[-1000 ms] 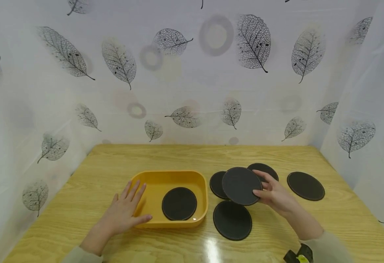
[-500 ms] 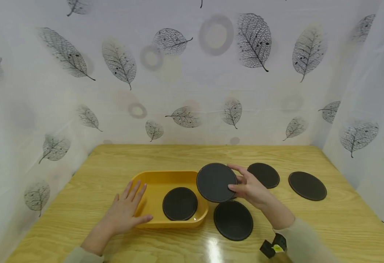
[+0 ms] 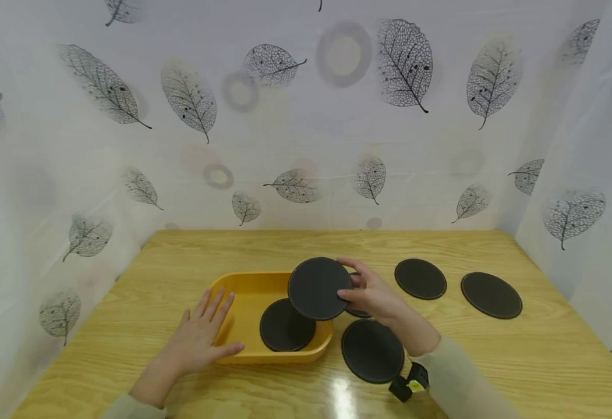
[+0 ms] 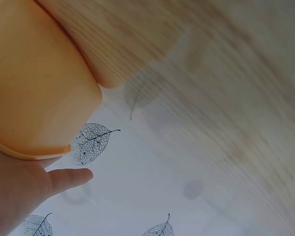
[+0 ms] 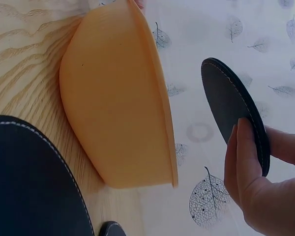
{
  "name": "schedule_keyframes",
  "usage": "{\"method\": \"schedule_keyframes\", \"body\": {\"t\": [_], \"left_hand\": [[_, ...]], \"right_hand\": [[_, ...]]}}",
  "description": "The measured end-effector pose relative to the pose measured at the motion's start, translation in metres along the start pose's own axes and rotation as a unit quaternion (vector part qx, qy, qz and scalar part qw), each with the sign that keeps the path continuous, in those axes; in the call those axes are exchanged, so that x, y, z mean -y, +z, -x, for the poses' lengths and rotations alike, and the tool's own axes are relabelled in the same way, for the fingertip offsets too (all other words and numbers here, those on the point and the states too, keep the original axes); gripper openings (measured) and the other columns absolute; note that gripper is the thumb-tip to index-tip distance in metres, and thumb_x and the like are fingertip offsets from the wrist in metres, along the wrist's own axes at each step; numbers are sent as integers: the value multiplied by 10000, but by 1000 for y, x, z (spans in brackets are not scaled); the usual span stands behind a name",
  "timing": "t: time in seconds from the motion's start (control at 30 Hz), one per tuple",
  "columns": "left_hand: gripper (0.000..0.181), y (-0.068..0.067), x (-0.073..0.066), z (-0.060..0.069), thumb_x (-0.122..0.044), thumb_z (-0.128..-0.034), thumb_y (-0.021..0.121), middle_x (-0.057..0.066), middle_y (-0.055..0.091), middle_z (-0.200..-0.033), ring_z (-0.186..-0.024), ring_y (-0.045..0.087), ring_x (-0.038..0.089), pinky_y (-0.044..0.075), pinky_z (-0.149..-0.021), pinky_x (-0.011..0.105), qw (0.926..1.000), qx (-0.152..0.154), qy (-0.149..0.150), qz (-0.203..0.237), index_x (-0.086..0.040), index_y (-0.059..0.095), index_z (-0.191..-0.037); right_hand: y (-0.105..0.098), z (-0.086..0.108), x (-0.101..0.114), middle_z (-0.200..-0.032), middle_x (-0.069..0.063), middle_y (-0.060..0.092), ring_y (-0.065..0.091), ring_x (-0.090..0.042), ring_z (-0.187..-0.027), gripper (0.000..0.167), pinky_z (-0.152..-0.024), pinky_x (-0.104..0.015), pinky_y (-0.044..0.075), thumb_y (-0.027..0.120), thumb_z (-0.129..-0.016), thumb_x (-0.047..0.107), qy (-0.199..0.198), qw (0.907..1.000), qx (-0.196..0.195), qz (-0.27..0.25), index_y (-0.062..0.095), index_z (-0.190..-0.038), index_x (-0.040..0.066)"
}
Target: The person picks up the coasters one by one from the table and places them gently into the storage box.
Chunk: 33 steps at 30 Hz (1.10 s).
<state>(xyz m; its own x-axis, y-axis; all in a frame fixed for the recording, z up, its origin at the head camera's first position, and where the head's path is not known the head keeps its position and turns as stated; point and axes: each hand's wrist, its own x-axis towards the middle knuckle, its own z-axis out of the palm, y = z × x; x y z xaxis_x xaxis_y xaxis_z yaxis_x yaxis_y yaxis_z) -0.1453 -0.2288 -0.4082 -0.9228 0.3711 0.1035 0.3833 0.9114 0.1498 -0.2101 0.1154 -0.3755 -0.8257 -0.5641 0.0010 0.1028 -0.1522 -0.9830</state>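
A round black coaster [image 3: 318, 289] with a stitched edge is pinched at its right side by my right hand [image 3: 371, 297], raised over the right part of the yellow bin [image 3: 269, 359]. In the right wrist view, the right hand [image 5: 270, 191] has its thumb and fingers on opposite faces of the coaster [image 5: 226, 96], clear of the bin [image 5: 118, 108]. Inside the bin lies another black coaster [image 3: 285, 329], partly covered by the held one. My left hand [image 3: 195, 337], fingers spread, rests at the bin's left rim; the left wrist view shows the hand [image 4: 24, 191] against the bin [image 4: 44, 93].
On the wooden table [image 3: 180, 256], right of the bin, lie a near coaster [image 3: 372, 351], one partly hidden behind the right hand [image 3: 359, 313], one farther back [image 3: 420, 279] and one at far right [image 3: 491, 295]. A leaf-print curtain [image 3: 306, 139] surrounds the table.
My right hand has carried the held coaster leftward, from above the table coasters to over the bin. The left hand and the bin have stayed put.
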Motion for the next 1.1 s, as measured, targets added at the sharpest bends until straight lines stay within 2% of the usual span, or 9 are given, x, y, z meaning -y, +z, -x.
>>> {"method": "schedule_keyframes", "body": {"t": [0.23, 0.5, 0.77, 1.1], "left_hand": [[870, 2, 1, 0, -577, -793, 507, 168, 101, -1453, -1307, 15, 366, 199, -859, 682, 10000, 9, -29, -3, -69, 174, -1415], [870, 2, 0, 0, -578, -792, 508, 165, 113, -1452, -1309, 16, 358, 203, -857, 682, 10000, -53, -41, 12, -74, 173, -1416], [873, 2, 1, 0, -584, -788, 508, 164, 123, -1451, -1309, 24, 358, 208, -857, 680, 9999, -90, -37, -22, -73, 179, -1415], [879, 3, 1, 0, -595, -785, 502, 161, 121, -1451, -1307, 41, 361, 209, -858, 678, 9999, -147, -20, -77, -80, 174, -1417]], "right_hand": [[14, -9, 0, -1173, -236, 470, 592, -249, -894, 674, -722, -348, 489, 504, -842, -80, 134, 9999, 95, -32, 143, -1398, 43], [23, -16, -4, -1183, -218, 474, 602, -231, -867, 671, -730, -354, 489, 509, -840, -82, 243, 9994, 179, -158, 155, -1397, 40], [30, -22, -7, -1174, -224, 464, 607, -221, -839, 635, -731, -353, 490, 516, -855, -44, 348, 9993, 100, -68, 185, -1388, 56], [38, -25, -14, -1058, -165, 480, 555, -164, -778, 600, -736, -381, 475, 543, -855, 4, 472, 9986, 20, 219, 246, -1374, 52]]}}
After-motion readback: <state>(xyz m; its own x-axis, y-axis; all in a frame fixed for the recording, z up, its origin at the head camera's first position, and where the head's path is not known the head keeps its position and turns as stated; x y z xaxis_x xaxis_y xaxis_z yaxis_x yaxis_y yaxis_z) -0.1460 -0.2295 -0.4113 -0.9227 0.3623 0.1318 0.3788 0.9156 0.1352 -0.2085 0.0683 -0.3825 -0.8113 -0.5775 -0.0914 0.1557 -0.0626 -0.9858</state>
